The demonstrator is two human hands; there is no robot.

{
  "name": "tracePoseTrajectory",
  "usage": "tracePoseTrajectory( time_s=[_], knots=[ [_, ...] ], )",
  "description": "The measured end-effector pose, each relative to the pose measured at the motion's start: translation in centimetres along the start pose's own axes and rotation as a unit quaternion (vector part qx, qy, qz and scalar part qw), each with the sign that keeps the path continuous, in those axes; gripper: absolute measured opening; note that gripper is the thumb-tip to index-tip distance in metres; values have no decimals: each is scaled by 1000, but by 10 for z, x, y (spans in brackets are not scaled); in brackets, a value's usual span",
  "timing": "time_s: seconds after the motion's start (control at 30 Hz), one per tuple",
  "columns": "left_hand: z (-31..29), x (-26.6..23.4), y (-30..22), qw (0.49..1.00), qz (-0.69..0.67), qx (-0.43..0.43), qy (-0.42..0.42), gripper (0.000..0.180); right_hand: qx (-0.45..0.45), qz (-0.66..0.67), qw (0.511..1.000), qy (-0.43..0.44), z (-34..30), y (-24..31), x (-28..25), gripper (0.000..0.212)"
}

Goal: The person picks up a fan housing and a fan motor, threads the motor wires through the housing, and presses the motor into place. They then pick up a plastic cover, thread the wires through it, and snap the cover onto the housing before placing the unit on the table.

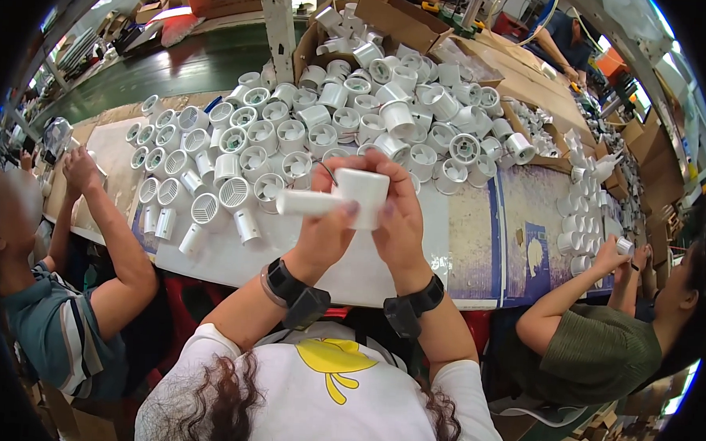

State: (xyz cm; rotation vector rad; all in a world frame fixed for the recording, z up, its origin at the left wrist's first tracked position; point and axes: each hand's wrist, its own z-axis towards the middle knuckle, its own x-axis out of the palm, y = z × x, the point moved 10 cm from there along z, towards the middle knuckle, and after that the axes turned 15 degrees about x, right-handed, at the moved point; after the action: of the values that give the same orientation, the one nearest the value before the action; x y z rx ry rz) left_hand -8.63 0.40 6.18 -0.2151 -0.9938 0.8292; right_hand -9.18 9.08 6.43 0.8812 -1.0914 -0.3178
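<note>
Left hand: the left hand [321,233] has its fingers curled round the side of a white cup [364,191], thumb pressed on the near wall.
Right hand: the right hand [398,226] closes on the cup's other side, its thumb also on the near wall.
Cup: held up between the 2 hands, above the table [477,265]; its white tube [302,202] points to the left.
Wire: 1 thin dark wire [324,170] curves beside the cup, near the left fingers.
Wrists: 1 black band [285,283] on the left, 1 black strap [416,302] on the right.
Pile: many white cups [399,118] heaped beyond the hands, some with fan blades showing.
Left of the hands: cups with slatted faces [205,208], several with tubes attached.
Back: an open cardboard box [401,22] behind the heap.
Neighbours: 1 person in a striped shirt [88,339] at left, 1 in a green shirt [603,350] at right.
</note>
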Motion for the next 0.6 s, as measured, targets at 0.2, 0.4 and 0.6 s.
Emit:
tracePoseTrajectory(
  time_s=[0.2,0.4,0.6],
  knots=[
    [-6,9,21,952,-234,-176,-93,52,-245,-551,792,-100,-20,45,33,71],
    [-12,6,28,950,-218,-212,-66,64,-266,-684,664,-141,-30,49,48,77],
    [2,-17,16,979,-119,-154,-59,68,-147,-583,798,-38,-12,43,12,82]
  ],
)
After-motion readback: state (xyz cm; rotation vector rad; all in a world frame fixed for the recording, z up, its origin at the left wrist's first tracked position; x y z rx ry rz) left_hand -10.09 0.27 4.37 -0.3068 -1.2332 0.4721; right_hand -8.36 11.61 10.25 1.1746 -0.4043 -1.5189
